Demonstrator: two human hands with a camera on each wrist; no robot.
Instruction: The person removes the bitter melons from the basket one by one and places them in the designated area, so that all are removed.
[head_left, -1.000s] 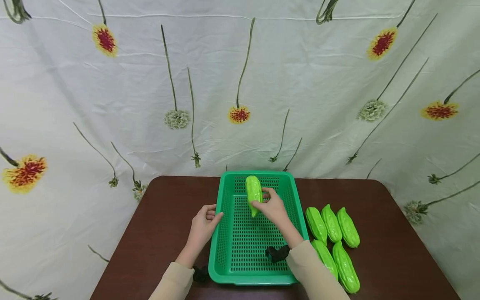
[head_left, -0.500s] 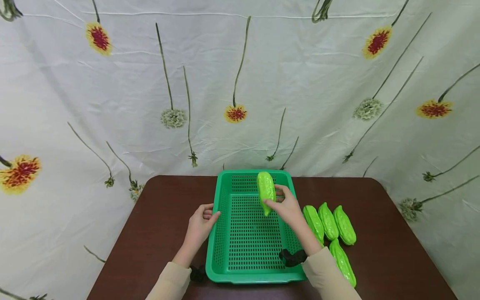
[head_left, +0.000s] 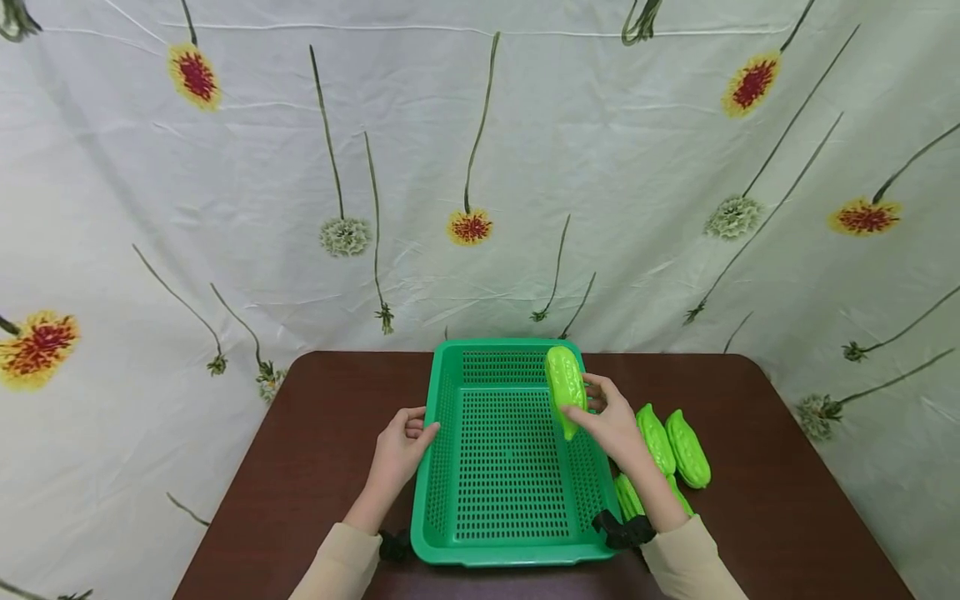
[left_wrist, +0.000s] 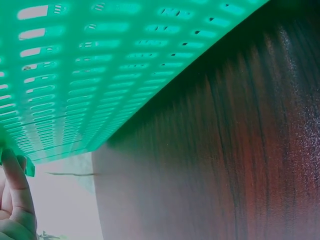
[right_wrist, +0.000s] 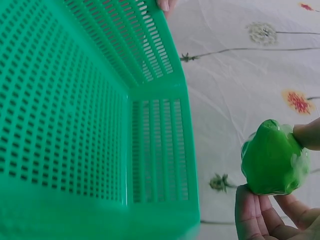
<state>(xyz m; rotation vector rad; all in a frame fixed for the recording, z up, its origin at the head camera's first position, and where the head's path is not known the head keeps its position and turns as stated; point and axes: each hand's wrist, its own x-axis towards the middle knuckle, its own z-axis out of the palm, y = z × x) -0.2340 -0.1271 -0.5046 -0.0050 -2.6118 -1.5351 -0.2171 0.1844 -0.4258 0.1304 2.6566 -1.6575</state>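
My right hand (head_left: 611, 421) pinches a bright green, bumpy bitter melon (head_left: 564, 385) between thumb and fingers, tilted above the right side of a green plastic basket (head_left: 517, 557). In the right wrist view the bitter melon (right_wrist: 272, 157) shows end-on, apart from the basket wall (right_wrist: 162, 150). My left hand (head_left: 400, 442) grips the basket's left rim, its thumb over the edge; the left wrist view shows part of that hand (left_wrist: 17, 200) at the rim. Several more bitter melons (head_left: 688, 450) lie right of the basket, some partly hidden by my right forearm.
A dark brown wooden table (head_left: 765, 517) carries everything. Behind it hangs a pale flower-print cloth (head_left: 420, 167). The basket has slotted walls and a perforated floor (head_left: 510, 467). Black bands (head_left: 624, 530) sit at both wrists.
My right hand has carried the bitter melon rightward, from over the middle of the basket to its right side. My left hand stays at the rim. The head view has shifted slightly.
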